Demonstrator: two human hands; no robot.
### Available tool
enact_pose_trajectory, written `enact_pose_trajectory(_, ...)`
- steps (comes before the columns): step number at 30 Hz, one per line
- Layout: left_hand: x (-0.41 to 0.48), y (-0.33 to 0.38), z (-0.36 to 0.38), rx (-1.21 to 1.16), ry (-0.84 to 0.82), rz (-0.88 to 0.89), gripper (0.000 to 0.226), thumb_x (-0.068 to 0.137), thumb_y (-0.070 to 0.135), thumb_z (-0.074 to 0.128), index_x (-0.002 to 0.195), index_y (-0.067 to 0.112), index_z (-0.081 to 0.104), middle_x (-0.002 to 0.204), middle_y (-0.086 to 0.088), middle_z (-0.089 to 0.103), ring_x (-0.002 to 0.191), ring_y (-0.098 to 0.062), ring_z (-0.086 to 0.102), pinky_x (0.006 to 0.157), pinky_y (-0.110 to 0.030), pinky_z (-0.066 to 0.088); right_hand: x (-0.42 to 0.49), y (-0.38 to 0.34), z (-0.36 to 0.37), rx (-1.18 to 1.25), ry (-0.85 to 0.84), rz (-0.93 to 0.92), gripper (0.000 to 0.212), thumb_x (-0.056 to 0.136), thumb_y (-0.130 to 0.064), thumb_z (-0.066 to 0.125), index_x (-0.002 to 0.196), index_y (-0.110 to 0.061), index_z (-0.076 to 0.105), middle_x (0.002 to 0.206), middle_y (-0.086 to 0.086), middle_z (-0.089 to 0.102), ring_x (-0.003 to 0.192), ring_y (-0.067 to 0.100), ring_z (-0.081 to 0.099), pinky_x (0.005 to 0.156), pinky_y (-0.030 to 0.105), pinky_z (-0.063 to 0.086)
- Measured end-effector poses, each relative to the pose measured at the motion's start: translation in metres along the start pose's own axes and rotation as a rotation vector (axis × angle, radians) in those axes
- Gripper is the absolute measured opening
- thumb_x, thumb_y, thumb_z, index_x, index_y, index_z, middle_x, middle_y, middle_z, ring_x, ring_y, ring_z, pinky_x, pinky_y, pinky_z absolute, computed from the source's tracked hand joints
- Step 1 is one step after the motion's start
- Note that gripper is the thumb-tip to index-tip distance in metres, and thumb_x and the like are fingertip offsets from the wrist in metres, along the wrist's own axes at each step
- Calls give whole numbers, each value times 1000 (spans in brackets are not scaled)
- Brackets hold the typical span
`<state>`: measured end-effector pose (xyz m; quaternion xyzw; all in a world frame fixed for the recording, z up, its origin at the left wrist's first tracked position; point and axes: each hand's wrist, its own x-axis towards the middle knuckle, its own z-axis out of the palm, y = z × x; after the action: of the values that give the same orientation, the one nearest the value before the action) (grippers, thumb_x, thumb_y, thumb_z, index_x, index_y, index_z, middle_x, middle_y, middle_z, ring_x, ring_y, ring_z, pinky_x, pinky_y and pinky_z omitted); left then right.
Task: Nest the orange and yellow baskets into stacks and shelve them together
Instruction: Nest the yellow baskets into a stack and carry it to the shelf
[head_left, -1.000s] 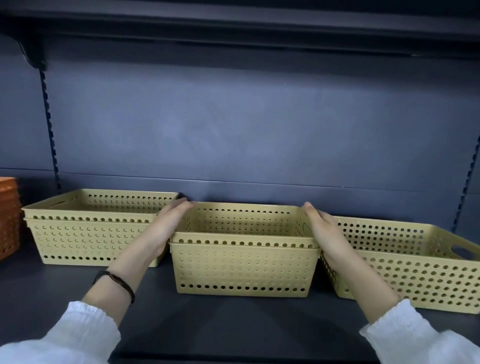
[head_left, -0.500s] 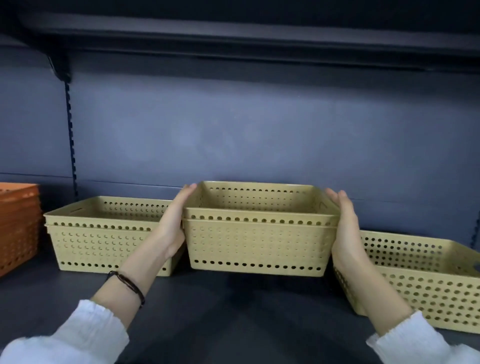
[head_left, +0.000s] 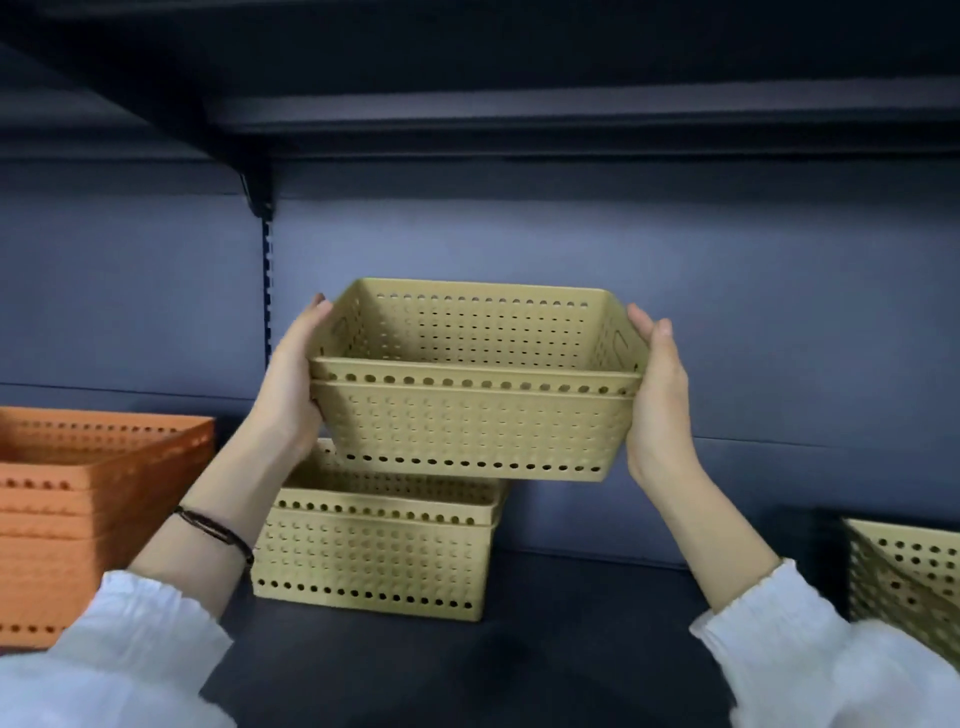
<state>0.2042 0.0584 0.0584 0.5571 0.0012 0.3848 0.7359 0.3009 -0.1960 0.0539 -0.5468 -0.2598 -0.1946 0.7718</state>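
Note:
I hold a nested pair of perforated yellow baskets (head_left: 475, 415) in the air, well above the shelf. My left hand (head_left: 291, 384) grips its left end and my right hand (head_left: 655, 400) grips its right end. Below and slightly left of it another yellow nested stack (head_left: 371, 551) stands on the dark shelf (head_left: 571, 639). A third yellow basket (head_left: 904, 577) sits at the right edge, partly cut off. A stack of orange baskets (head_left: 78, 519) stands at the far left.
The dark back panel (head_left: 519, 234) runs behind the baskets, with a slotted upright (head_left: 268, 280) on the left. An upper shelf (head_left: 571, 114) hangs overhead, above the raised baskets.
Both hands lifted the middle yellow baskets off the shelf and carried them up and left, over the left yellow stack. The view shifted left, showing more of the orange stack.

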Motion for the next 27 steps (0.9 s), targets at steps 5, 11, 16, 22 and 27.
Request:
enact_pose_trajectory(5,23,8,-59,52,67,-15,27,95,37,51,88,19,69,66,7,71,58,-8,67,71,-31,46,-7,35,63,-1,-64,36,39,100,-46,26,119,-36,59,128,-8,61,121,8,54,110,38,37)
enact_pose_trajectory(11,53,6,-96,97,96,-127,61,97,39,46,42,24,70,47,11,66,41,-6,62,63,-30,44,-11,62,103,-32,-76,110,49,85,-64,30,118,-45,60,137,-7,55,127,11,49,111,42,35)
enact_pose_trajectory(16,78,3,-105,44,80,-192,23,92,40,53,100,20,58,61,5,66,64,-16,59,69,-32,44,-3,72,113,-64,-46,154,44,92,-59,29,118,-40,59,133,-2,57,123,14,52,109,43,38)
enact_pose_trajectory(22,83,-28,-123,90,105,-301,20,92,37,54,78,22,58,46,5,63,61,-19,57,66,-32,44,-18,88,113,-169,-51,148,55,93,-58,30,132,-28,55,137,-5,54,127,11,49,111,41,35)
enact_pose_trajectory(27,68,-57,-135,253,22,-301,39,94,46,46,76,18,65,49,1,67,56,-22,62,59,-31,44,-43,112,95,-444,-76,28,51,99,-50,19,121,-29,60,124,-11,59,115,3,52,98,22,38)
